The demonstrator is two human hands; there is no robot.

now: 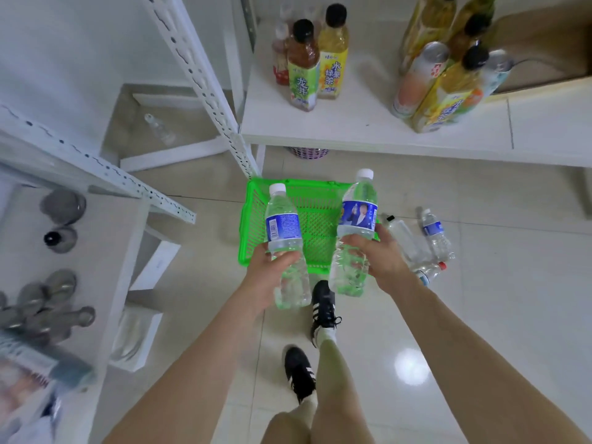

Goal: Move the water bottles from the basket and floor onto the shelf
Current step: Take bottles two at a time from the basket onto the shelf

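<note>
My left hand (266,277) grips a clear water bottle (283,225) with a blue label and white cap, held upright. In my right hand (381,254) is a second blue-labelled water bottle (357,216), also upright. Both bottles hang above a green plastic basket (253,200) on the floor, which looks empty. Right of the basket, several more water bottles (435,232) lie on the tiles. The white shelf (368,123) stands beyond the basket, at the top of the view.
Tea bottles (304,65) and a group of juice bottles and cans (445,75) stand on the white shelf. A second white rack (105,174) at left holds grey glass items. My shoes (323,309) are on the tiled floor below the basket.
</note>
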